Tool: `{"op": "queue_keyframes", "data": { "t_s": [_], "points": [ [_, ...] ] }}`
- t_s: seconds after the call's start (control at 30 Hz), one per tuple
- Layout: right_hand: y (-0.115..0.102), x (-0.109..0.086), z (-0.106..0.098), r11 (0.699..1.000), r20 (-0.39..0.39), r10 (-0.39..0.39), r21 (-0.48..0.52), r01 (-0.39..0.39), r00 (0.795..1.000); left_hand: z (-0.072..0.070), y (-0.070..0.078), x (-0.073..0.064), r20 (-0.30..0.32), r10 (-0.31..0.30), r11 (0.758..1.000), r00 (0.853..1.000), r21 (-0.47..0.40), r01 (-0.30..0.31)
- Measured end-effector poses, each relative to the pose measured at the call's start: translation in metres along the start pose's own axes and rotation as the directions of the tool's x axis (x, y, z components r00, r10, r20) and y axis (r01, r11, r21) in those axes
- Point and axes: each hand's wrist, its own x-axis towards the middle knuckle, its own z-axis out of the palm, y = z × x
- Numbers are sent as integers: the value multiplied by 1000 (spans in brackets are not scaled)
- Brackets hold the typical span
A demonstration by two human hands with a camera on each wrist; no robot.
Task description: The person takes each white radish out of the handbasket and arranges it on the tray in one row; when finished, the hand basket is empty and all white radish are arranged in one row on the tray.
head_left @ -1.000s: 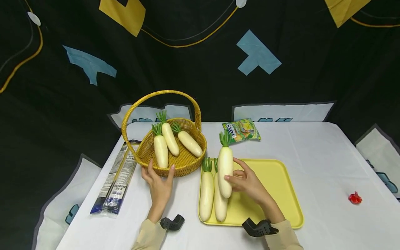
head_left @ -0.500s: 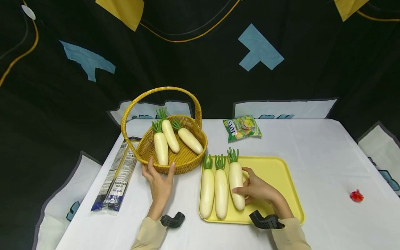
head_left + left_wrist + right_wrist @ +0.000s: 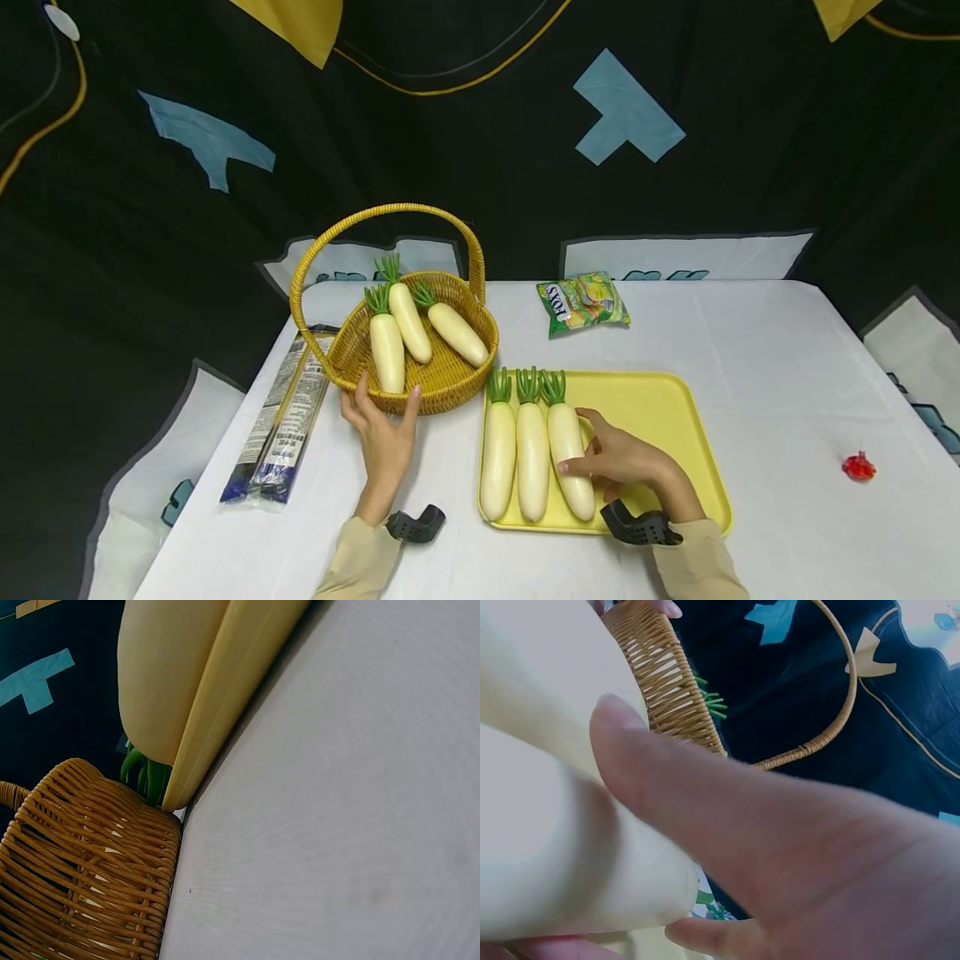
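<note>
In the head view my right hand (image 3: 622, 454) holds a white radish (image 3: 570, 450) with green leaves, thumb on its near side and fingers round its right side. The radish lies on the yellow tray (image 3: 660, 417). Two more white radishes, a left one (image 3: 498, 458) and a middle one (image 3: 532, 462), lie side by side to its left. The right wrist view has my thumb (image 3: 667, 772) across the held radish (image 3: 547, 847). My left hand (image 3: 386, 446) touches the front rim of the wicker basket (image 3: 442, 400), fingers spread. Three smaller white radishes, one of them in front (image 3: 387, 354), lie inside.
Behind the tray lies a green snack bag (image 3: 583, 302) printed FOX'S. Two long plastic packets (image 3: 277, 433) lie left of the basket. A small red object (image 3: 858, 467) is at the far right of the white table (image 3: 780, 375). A dark curtain (image 3: 480, 150) hangs behind.
My right hand has lowered the radish onto the tray and moved right, placing it beside the other two. The left hand stays at the basket. The head view has tilted slightly.
</note>
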Motion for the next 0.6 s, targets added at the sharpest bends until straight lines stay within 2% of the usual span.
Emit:
{"op": "queue_keyframes", "data": {
  "t_s": [0.17,0.4,0.6],
  "points": [
    [-1,1,1,1000,-45,-5,-30,3,999,-1,-1,0,-2,-7,1000,1000,-5,7],
    [-1,5,-3,995,-64,-27,-99,21,998,-1,-1,0,7,-13,1000,1000,-4,13],
    [-3,16,-15,981,-146,-43,-194,14,988,-1,-1,1,6,-17,1000,1000,-3,17]
  ]
}}
